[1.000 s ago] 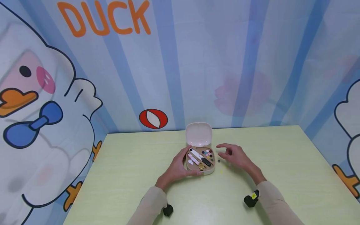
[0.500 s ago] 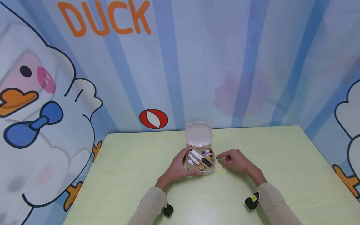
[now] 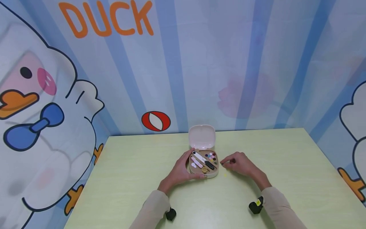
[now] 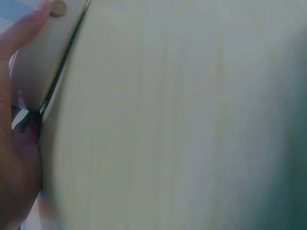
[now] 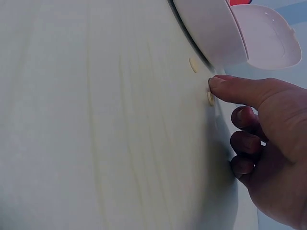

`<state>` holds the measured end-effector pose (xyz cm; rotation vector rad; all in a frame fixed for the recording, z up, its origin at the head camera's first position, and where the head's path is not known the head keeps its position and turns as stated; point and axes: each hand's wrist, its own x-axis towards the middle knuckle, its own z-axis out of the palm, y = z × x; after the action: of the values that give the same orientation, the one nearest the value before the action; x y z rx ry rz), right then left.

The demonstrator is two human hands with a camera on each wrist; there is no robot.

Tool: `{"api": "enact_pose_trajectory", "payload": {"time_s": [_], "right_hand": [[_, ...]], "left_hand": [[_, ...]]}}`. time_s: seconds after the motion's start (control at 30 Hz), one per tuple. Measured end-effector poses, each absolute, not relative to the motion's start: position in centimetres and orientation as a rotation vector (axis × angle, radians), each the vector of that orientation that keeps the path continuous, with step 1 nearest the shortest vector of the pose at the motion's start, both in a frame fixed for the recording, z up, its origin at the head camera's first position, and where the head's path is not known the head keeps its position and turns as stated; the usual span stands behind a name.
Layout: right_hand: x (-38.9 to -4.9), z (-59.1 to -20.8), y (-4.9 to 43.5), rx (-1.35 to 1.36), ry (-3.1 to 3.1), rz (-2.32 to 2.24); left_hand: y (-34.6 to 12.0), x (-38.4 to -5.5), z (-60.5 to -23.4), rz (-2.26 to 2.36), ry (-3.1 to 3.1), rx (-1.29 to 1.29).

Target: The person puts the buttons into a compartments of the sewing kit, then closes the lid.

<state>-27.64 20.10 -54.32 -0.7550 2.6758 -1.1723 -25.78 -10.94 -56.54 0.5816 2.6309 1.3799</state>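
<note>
A small case (image 3: 212, 175) with its pale pink lid (image 3: 202, 136) raised sits on the table. My left hand (image 3: 180, 169) grips its left side and front, the thumb along the front wall beside a round tan catch (image 4: 58, 8). In the case lie a white tool with a black end (image 3: 209, 164), a pink patterned piece (image 3: 196, 162), a gold ring-shaped piece (image 3: 204, 169) and several coloured buttons (image 3: 211, 156). Just right of the case, my right hand (image 3: 239, 163) pinches a small dark button (image 5: 209, 82) between thumb and forefinger, low over the table.
Two small yellow pieces, one nearer the case (image 5: 193, 64) and one by the right thumb (image 5: 210, 98), lie on the pale table (image 3: 128, 178). A printed fabric backdrop (image 3: 200, 63) rises behind the table's back edge.
My right hand has come down and closed its fingertips on the dark button that lay beside the case. The left hand and the case stay where they were.
</note>
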Motion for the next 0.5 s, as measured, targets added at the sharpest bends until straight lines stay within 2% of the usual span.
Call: {"api": "enact_pose_trajectory", "payload": {"time_s": [0.5], "right_hand": [[-27.88,-54.18,19.95,-0.733,2.706,-1.152]], "left_hand": [[-10.98,-25.74,-56.42,1.375,2.626,0.578]]}}
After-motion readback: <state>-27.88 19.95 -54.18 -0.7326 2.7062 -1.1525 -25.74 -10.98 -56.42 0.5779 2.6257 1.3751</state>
